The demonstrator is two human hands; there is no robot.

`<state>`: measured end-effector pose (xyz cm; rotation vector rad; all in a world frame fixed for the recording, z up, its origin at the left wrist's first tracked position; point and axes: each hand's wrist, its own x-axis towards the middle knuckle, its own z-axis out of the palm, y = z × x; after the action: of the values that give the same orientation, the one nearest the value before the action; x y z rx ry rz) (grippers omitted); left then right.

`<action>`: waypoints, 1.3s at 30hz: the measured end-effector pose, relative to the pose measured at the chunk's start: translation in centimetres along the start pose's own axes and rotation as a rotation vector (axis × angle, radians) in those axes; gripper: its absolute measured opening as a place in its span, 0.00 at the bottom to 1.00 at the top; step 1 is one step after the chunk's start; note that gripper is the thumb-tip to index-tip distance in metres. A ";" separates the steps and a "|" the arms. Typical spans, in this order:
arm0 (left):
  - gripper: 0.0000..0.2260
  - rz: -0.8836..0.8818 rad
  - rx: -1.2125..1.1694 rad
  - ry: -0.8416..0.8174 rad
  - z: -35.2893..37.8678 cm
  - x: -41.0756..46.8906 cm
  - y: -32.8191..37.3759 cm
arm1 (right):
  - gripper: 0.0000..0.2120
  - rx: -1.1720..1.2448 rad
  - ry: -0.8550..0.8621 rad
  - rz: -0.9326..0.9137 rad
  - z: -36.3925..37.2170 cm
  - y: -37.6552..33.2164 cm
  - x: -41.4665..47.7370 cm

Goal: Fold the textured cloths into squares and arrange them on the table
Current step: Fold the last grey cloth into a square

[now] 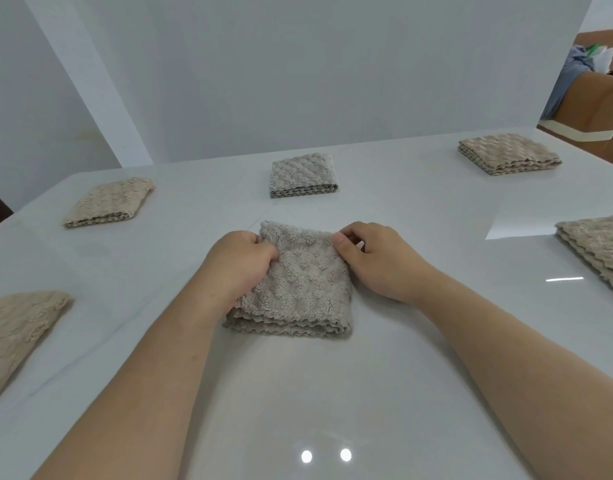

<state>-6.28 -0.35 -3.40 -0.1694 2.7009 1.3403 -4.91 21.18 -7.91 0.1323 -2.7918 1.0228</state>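
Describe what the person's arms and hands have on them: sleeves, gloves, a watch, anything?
Nothing is worn that shows. The left hand and right hand are bare, with no gloves, rings or tape visible. Both forearms are bare from the wrist to the bottom edge of the picture, with no sleeve, watch or bracelet in view. The fingernails that show look short and unpainted.

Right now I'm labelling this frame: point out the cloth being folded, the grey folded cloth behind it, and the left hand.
cloth being folded (298, 289), head view, top face
grey folded cloth (302, 173), head view, top face
left hand (241, 261), head view, back of hand
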 end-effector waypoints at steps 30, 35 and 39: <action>0.07 0.313 0.446 0.164 0.5 3.7 -3.0 | 0.11 0.015 -0.115 -0.067 -0.6 -0.3 -0.5; 0.05 0.355 0.313 0.114 0.6 3.4 -2.6 | 0.11 0.097 -0.208 -0.058 -1.4 -0.7 -0.8; 0.04 0.392 0.069 0.145 0.0 3.1 -2.2 | 0.16 0.150 -0.239 -0.037 -1.8 -0.9 -0.8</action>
<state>-8.97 -1.76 -5.61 0.2970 3.0107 1.3669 -3.73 21.74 -6.13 0.3453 -2.9044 1.2859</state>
